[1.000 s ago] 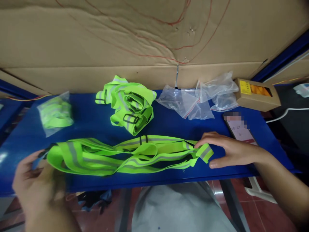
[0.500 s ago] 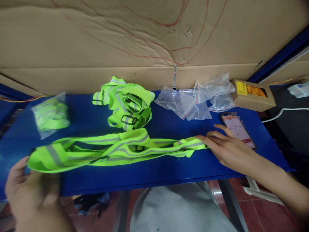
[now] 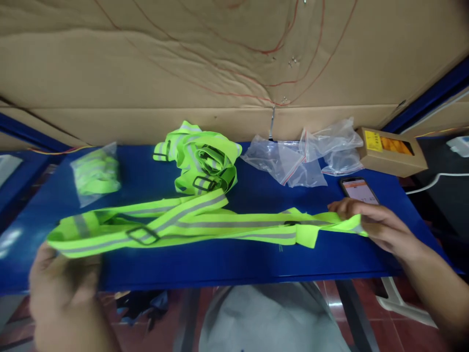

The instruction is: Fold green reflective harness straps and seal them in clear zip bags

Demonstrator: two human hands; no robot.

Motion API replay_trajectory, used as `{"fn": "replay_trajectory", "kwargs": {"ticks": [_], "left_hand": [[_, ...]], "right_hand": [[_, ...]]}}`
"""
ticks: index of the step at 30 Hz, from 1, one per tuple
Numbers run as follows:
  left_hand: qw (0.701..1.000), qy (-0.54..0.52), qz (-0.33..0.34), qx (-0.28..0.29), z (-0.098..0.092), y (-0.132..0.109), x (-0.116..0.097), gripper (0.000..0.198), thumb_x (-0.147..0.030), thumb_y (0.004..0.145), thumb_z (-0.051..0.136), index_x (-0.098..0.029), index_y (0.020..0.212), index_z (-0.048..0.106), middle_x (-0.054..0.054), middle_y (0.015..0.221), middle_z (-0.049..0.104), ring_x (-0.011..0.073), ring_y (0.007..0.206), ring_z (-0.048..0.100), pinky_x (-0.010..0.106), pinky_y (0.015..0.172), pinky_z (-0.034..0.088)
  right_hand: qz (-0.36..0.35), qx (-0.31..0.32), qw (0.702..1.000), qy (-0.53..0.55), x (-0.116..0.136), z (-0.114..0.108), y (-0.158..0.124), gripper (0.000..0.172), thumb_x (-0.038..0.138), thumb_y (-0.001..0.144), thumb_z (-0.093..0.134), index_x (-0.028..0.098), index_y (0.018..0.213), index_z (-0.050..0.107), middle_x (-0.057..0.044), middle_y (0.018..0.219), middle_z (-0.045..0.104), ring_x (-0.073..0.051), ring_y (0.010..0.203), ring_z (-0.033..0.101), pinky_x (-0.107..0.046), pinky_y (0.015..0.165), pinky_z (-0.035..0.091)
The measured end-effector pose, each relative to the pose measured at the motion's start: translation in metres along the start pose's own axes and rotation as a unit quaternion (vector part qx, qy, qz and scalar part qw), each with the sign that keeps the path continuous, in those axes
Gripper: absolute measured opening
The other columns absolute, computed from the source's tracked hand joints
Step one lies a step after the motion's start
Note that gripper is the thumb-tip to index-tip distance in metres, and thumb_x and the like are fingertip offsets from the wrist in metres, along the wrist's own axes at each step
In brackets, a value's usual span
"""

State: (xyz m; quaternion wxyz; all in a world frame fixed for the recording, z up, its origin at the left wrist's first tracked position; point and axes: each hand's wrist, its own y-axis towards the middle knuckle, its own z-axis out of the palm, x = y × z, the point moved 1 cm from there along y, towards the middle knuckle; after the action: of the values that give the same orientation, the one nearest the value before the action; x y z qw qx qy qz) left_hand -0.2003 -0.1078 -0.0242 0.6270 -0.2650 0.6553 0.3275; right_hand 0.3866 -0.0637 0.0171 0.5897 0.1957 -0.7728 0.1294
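A neon-green reflective strap vest [image 3: 205, 222] with grey stripes and black buckles lies stretched lengthwise across the blue table [image 3: 234, 259]. My left hand [image 3: 62, 288] grips its left end at the table's front edge, fingers curled under the fabric. My right hand [image 3: 377, 222] pinches the vest's right end, just in front of a phone. The straps run taut and nearly flat between both hands.
A second bundled neon vest [image 3: 200, 156] sits behind the stretched one. A bagged vest [image 3: 95, 173] lies at the left. Empty clear plastic bags [image 3: 304, 154] and a small cardboard box [image 3: 390, 144] are at the back right. A phone [image 3: 359, 189] lies beside my right hand. Cardboard lines the wall.
Both hands have pulled apart, the right hand moving right towards the phone. The vest went from a loose heap of loops to a long, flattened strip.
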Motion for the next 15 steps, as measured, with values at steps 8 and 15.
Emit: {"fn": "replay_trajectory", "kwargs": {"ticks": [8, 15], "left_hand": [[0.989, -0.079, -0.119, -0.031, 0.009, -0.013, -0.008, 0.042, -0.004, 0.049, 0.076, -0.018, 0.087, 0.063, -0.003, 0.081, 0.073, 0.0151, 0.076, 0.067, 0.025, 0.069, 0.057], [0.983, -0.082, -0.167, -0.003, 0.017, -0.026, -0.008, 0.038, -0.004, 0.059, 0.079, -0.017, 0.090, 0.061, -0.002, 0.073, 0.072, 0.0153, 0.063, 0.069, 0.025, 0.056, 0.060]], "right_hand": [[0.076, -0.161, 0.944, 0.278, 0.002, 0.001, 0.010, 0.027, 0.039, 0.073, 0.085, 0.025, 0.093, 0.075, 0.000, 0.065, 0.053, -0.018, 0.065, 0.059, -0.033, 0.067, 0.054], [0.122, -0.195, 0.920, 0.318, 0.006, -0.001, 0.028, 0.013, 0.026, 0.084, 0.074, 0.022, 0.096, 0.069, -0.005, 0.091, 0.075, -0.002, 0.041, 0.014, -0.029, 0.042, 0.022]]}}
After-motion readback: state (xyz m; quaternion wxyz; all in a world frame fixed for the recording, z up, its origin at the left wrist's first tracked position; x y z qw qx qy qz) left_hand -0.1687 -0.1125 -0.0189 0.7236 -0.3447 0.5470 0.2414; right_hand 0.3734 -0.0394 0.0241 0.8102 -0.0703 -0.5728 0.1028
